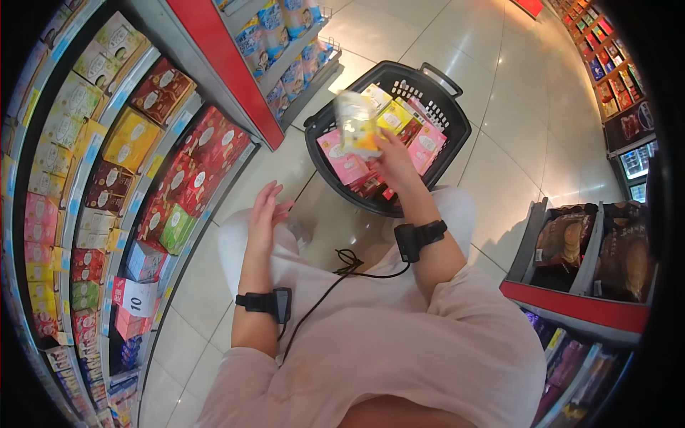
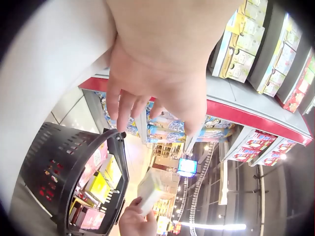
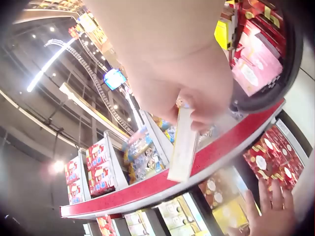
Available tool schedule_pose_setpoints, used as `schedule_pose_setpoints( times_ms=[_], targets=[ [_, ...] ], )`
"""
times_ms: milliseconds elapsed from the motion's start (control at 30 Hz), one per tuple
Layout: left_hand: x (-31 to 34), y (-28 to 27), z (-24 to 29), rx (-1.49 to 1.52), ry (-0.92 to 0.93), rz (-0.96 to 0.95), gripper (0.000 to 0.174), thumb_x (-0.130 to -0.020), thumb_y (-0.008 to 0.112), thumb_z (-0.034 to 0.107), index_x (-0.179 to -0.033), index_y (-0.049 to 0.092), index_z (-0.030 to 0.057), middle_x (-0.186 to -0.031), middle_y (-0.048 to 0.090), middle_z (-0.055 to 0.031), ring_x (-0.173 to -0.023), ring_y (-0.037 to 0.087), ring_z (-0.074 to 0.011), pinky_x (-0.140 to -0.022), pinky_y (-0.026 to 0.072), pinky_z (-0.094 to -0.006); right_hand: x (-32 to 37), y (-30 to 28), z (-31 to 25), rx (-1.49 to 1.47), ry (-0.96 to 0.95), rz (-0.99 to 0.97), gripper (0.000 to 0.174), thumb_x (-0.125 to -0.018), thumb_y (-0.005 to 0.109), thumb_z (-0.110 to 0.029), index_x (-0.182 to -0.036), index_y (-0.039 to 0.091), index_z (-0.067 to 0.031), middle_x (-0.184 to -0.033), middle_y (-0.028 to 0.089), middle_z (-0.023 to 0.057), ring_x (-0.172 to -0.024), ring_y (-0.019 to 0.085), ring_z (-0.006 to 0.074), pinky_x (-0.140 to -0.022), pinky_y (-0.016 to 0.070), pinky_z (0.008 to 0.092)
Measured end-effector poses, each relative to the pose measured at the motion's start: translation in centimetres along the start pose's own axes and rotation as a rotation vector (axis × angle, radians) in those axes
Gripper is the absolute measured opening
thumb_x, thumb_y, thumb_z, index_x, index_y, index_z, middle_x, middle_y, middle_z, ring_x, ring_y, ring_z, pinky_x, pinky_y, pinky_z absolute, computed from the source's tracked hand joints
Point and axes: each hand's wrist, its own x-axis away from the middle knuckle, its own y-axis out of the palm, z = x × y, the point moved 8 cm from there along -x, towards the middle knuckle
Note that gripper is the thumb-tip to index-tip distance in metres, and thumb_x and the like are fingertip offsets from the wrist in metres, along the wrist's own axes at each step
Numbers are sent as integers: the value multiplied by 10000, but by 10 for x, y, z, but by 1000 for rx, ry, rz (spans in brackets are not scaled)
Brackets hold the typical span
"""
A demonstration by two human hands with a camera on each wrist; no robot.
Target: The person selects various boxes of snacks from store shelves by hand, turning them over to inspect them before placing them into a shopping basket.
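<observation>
My right hand (image 1: 394,160) pinches a pale white-and-yellow snack box (image 1: 357,127) by one end, above the black shopping basket (image 1: 460,146). In the head view the box is blurred; in the right wrist view its narrow white side (image 3: 182,152) points away from the fingers. Inside the basket lie pink boxes (image 1: 427,146), a yellow box (image 1: 394,118) and several dark red packs, partly hidden by the hand and box. My left hand (image 1: 265,214) holds nothing, its fingers spread in the air between the basket and the left shelves.
Shelves of boxed snacks (image 1: 193,167) curve along the left, with a price card (image 1: 134,299) marked 10. Bagged snacks (image 1: 275,28) hang on a rack beyond a red-edged shelf end (image 1: 228,71). At right stands a low rack of brown packages (image 1: 567,239). A cable (image 1: 349,264) joins both wrist straps.
</observation>
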Motion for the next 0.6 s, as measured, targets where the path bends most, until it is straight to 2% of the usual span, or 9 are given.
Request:
schedule_pose_setpoints(
  times_ms=[33,100,200,233,300,367,400,433,600],
  targets=[
    [0,2,-1,-39,-12,-17,638,-944,498,494,-1430,374,99,-1395,476,-100,-1073,612,-210,-841,469,-298,-12,-11,0,0,-10,-1,381,-936,579,-176,-1284,482,-53,-1003,634,76,-627,558,89,-488,427,201],
    [0,5,-2,-78,-14,-39,621,-947,505,479,-1423,385,100,-1384,489,-96,-1063,615,-206,-839,463,-293,-45,-66,-5,272,-248,215,440,-923,567,-111,-1331,416,-48,-996,628,90,-583,559,119,-467,454,215],
    [0,8,-3,-110,-18,-55,522,-977,486,395,-1397,424,91,-1373,499,-102,-1048,612,-182,-855,451,-291,-67,-109,8,187,-367,351,462,-889,566,-53,-1326,426,-3,-896,637,95,-550,569,145,-460,473,258],
    [0,9,-3,-119,-29,-55,516,-974,500,382,-1393,428,90,-1360,510,-102,-1040,611,-178,-848,454,-291,-76,-118,17,180,-380,348,462,-889,566,-53,-1326,426,-3,-896,637,95,-550,569,145,-460,473,258],
    [1,8,-8,-115,-41,-54,505,-968,526,354,-1387,435,87,-1336,530,-100,-1025,611,-174,-832,460,-286,-90,-138,33,334,-308,448,373,-855,533,-4,-1228,539,-16,-821,631,83,-548,561,121,-470,455,254],
    [-1,6,-13,-108,-51,-50,492,-963,545,330,-1378,445,85,-1314,548,-96,-1006,612,-170,-807,463,-277,-84,-126,24,508,-386,352,300,-820,516,8,-1094,634,-24,-739,618,69,-543,557,115,-472,435,269],
    [-1,5,-18,-113,-65,-42,483,-962,551,320,-1372,453,84,-1302,556,-93,-994,613,-168,-790,464,-272,-100,-138,36,554,-361,391,293,-885,516,-59,-1139,661,-33,-712,604,5,-564,517,90,-485,401,244],
    [-1,6,-17,-129,-44,-55,474,-961,554,315,-1364,460,83,-1293,562,-90,-976,614,-163,-780,462,-270,-129,-156,52,607,-484,377,288,-878,529,-64,-1133,656,-27,-714,597,-5,-569,512,83,-481,384,237],
    [-3,13,-17,-209,-7,-112,425,-964,544,325,-1320,501,97,-1223,596,-68,-951,631,-164,-778,468,-277,-101,-111,49,516,-242,211,328,-850,610,-159,-1146,647,-22,-762,595,-12,-592,467,77,-535,383,244]
  ],
)
